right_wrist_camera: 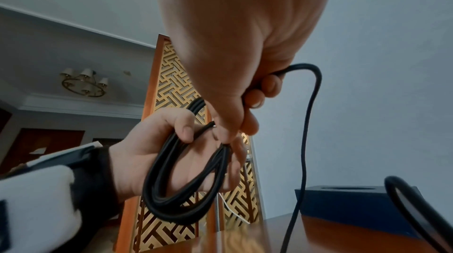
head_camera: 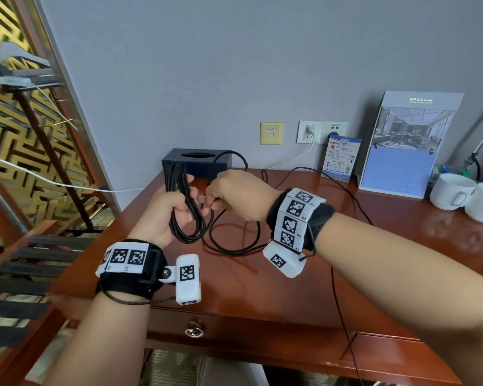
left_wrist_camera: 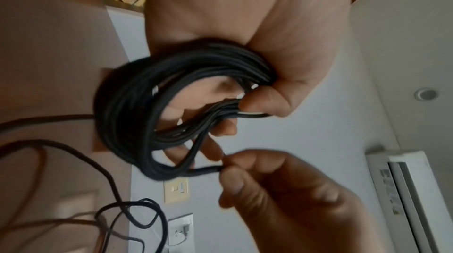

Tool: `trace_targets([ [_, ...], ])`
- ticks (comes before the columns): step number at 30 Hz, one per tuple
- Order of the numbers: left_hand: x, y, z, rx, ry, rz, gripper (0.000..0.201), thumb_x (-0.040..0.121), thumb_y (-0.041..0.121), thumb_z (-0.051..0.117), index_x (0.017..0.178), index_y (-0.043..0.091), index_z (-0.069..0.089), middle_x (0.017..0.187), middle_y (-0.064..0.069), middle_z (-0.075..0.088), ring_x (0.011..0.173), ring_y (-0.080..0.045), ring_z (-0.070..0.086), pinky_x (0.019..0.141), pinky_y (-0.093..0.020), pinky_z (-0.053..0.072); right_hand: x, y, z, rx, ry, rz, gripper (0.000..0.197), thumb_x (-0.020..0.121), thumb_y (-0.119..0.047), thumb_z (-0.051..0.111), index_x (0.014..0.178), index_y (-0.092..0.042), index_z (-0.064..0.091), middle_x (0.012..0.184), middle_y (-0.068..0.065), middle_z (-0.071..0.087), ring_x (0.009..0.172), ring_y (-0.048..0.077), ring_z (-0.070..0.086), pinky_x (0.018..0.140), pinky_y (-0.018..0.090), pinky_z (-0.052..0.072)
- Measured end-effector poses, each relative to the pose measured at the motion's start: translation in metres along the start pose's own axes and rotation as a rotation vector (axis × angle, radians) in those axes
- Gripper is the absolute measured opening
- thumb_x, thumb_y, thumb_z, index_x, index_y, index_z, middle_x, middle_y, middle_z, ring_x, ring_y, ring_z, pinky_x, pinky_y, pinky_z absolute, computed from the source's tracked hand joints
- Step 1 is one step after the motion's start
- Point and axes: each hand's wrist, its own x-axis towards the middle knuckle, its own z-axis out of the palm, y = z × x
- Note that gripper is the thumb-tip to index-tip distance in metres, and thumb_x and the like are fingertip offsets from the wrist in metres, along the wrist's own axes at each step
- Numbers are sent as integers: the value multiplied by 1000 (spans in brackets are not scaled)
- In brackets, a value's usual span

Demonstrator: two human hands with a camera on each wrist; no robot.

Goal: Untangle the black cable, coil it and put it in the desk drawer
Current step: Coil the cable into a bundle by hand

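left hand gripping coiled loops of thin black cable above glossy red-brown wooden desk, right hand pinching one loose strand beside coil, remaining cable trailing across desktop, closed desk drawer below front edge

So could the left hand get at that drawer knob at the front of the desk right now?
Probably not yet. The way down to the drawer knob looks free, but the left hand is gripping the coiled black cable, and the right hand is pinching a strand of it too.
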Motion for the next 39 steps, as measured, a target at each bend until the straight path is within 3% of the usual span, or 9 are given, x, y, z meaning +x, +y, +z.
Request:
trace_targets([
  [4, -3, -5, 8, 93, -60, -10, 62, 53, -10, 37, 112, 3, 51, 77, -9, 60, 74, -26, 60, 89, -56, 44, -4, 0, 2, 53, 49, -7, 20, 86, -2, 61, 89, -20, 53, 74, -16, 54, 71, 11, 48, 63, 31, 43],
  [6, -5, -5, 12, 122, -85, -12, 55, 54, -11, 36, 104, 4, 52, 78, -5, 59, 80, -25, 62, 88, -56, 50, -4, 0, 1, 78, 70, -13, 30, 85, -1, 60, 91, -23, 40, 79, -16, 59, 69, 11, 51, 61, 33, 46],
  [14, -8, -6, 22, 183, -161, -94, 56, 55, -10, 37, 109, 3, 52, 85, -18, 53, 77, -32, 62, 77, -48, 55, -3, 3, 9, 4, 106, 107, 40, 79, -7, 64, 91, -23, 28, 72, 0, 61, 62, 26, 57, 56, 43, 51],
  [19, -10, -12, 22, 152, -191, -145, 47, 57, -10, 40, 88, 15, 64, 83, -17, 54, 72, -27, 54, 76, -44, 50, -10, 7, 4, -138, 125, 163, 50, 80, -39, 73, 94, -18, 30, 70, 1, 52, 66, 30, 55, 53, 34, 33],
  [23, -9, -12, 19, 162, -216, -202, 65, 55, -10, 42, 118, 5, 52, 83, -19, 52, 67, -26, 48, 67, -40, 46, -13, 16, 4, -54, 114, 180, 58, 74, -55, 74, 91, -20, 32, 69, 1, 55, 65, 27, 52, 53, 36, 38],
  [28, -9, -8, 13, 233, -211, -206, 64, 55, -11, 40, 116, 5, 52, 75, -14, 49, 61, -21, 43, 63, -36, 38, -23, 42, -3, 115, -18, 158, 30, 89, -44, 65, 84, -17, 52, 75, 0, 59, 71, 22, 55, 65, 41, 48],
  [31, -8, -4, 6, 262, -193, -198, 63, 55, -10, 42, 115, 6, 51, 74, -10, 46, 59, -18, 41, 61, -34, 38, -27, 57, -8, 34, -64, 183, 25, 97, -36, 57, 88, -13, 63, 82, -1, 57, 84, 22, 55, 70, 34, 41],
  [33, -8, -3, 2, 266, -172, -186, 62, 55, -9, 42, 115, 6, 51, 73, -9, 45, 58, -17, 41, 61, -33, 38, -31, 66, -10, -14, -81, 203, 23, 99, -31, 53, 92, -13, 65, 88, 2, 61, 87, 23, 56, 71, 31, 36],
  [39, -4, -3, -8, 217, -115, -152, 64, 57, -8, 45, 119, 7, 52, 74, -9, 46, 60, -18, 39, 60, -33, 38, -39, 82, -9, -132, -28, 334, 23, 101, -28, 45, 92, -12, 59, 91, 9, 63, 89, 32, 60, 72, 43, 50],
])
